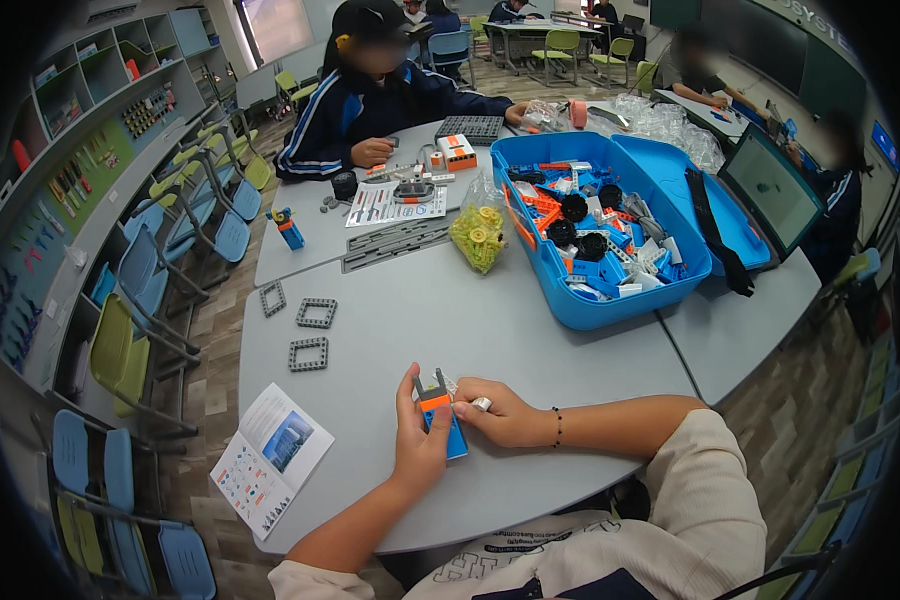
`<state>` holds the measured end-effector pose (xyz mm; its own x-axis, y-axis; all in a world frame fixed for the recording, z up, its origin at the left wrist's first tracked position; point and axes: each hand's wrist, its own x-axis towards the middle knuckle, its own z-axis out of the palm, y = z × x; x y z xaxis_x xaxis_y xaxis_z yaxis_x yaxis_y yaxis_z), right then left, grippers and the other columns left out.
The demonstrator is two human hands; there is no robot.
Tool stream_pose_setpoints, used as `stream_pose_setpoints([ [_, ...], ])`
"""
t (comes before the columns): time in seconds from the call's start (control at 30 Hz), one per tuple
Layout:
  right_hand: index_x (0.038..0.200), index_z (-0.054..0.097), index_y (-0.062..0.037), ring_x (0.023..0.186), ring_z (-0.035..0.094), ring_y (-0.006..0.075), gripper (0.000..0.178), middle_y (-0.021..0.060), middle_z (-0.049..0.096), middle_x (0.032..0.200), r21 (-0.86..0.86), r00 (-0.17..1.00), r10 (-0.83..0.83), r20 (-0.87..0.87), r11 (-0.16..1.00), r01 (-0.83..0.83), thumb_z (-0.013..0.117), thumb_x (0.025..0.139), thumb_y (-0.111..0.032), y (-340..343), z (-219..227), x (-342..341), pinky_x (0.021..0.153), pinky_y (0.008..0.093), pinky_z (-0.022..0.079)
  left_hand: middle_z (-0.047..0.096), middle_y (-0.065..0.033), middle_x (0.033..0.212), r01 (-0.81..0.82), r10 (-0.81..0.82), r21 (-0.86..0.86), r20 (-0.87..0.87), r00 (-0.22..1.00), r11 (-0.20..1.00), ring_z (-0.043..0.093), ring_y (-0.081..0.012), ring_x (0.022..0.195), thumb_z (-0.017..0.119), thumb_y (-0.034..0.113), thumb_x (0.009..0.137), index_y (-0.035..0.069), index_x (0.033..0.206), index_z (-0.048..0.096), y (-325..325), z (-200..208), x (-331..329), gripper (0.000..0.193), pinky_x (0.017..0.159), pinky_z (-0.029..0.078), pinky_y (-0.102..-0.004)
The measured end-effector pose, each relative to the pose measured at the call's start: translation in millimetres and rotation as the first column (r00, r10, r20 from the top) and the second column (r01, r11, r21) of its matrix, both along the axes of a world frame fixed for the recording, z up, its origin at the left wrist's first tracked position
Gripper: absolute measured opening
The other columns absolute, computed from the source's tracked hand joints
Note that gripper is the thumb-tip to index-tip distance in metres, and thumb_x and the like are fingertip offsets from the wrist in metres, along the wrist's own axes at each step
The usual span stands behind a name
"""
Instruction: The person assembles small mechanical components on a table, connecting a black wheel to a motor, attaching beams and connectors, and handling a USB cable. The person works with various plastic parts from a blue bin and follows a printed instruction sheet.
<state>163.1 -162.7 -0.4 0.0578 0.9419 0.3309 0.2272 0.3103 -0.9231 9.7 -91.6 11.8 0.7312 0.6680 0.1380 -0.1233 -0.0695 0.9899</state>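
Near the front of the table, my left hand (416,448) is closed around a small building-block model (456,442). It is blue below, has an orange band, and ends in grey prongs at the top. My right hand (502,414) pinches against the model's right side, and a white block piece (481,404) pokes out from its fingers. Some white bits show behind the prongs, partly hidden by the hands. To the left lie several grey rectangular frame pieces (308,354). An opened instruction booklet (272,455) rests at the table's left edge.
A blue bin (600,316) of mixed blocks stands at right, its lid beside a laptop (773,188). Beyond are a bag of yellow-green parts (479,240), grey beams (395,242), a small blue-orange model (288,230) and a seated person (370,105). Chairs (135,365) line the left.
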Motion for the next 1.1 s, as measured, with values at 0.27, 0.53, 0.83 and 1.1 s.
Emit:
stream_pose_setpoints([
  [0.27,0.083,0.051,-0.0028,0.07,0.046,0.0206,0.018,0.0086,0.048,0.077,0.098,0.997,-0.015,0.072,0.995,0.008,0.05,0.095,-0.017,-3.3,4.4,-1.4,0.066,0.0321,0.039,0.053,-0.0149,0.118,0.026,-0.026,0.013,0.016,1.0,1.0,0.052,-0.0176,0.109,0.051,0.026,0.097,0.007,0.147,0.005,-4.9,11.7,-4.9,0.071,0.093,0.041,-0.0314],
  [0.53,0.084,0.052,-0.0037,0.07,0.048,0.0254,0.016,0.0101,0.049,0.077,0.187,0.992,-0.043,0.117,0.982,0.02,0.051,0.094,-0.016,-8.5,16.2,-3.4,0.064,0.0346,0.041,0.053,-0.0161,0.12,0.021,-0.02,-0.006,0.047,0.999,1.0,0.051,-0.0189,0.113,0.053,0.023,0.096,0.007,0.146,0.007,-9.4,15.2,-5.2,0.07,0.095,0.04,-0.0326],
  [0.83,0.084,0.056,-0.0059,0.066,0.054,0.0298,0.013,0.0102,0.052,0.076,0.055,0.93,0.062,0.362,0.995,-0.088,0.056,0.087,-0.018,-17.9,14.3,12.7,0.058,0.0387,0.043,0.055,-0.0095,0.109,0.234,-0.255,-0.136,-0.168,0.952,0.963,0.053,-0.0124,0.102,0.06,0.022,0.093,0.001,0.129,0.028,6.0,-10.2,-13.6,0.053,0.09,0.043,-0.0285],
  [1.1,0.081,0.053,-0.0079,0.071,0.051,0.0298,0.02,0.0096,0.049,0.075,0.113,0.815,0.044,0.578,0.985,-0.133,0.056,0.089,-0.026,-11.4,15.3,19.7,0.075,0.0464,0.043,0.055,-0.0111,0.111,0.264,-0.256,-0.006,-0.269,0.929,0.964,0.054,-0.0147,0.102,0.053,0.035,0.096,0.0,0.127,0.028,8.8,-12.5,-15.6,0.053,0.09,0.043,-0.0288],
])
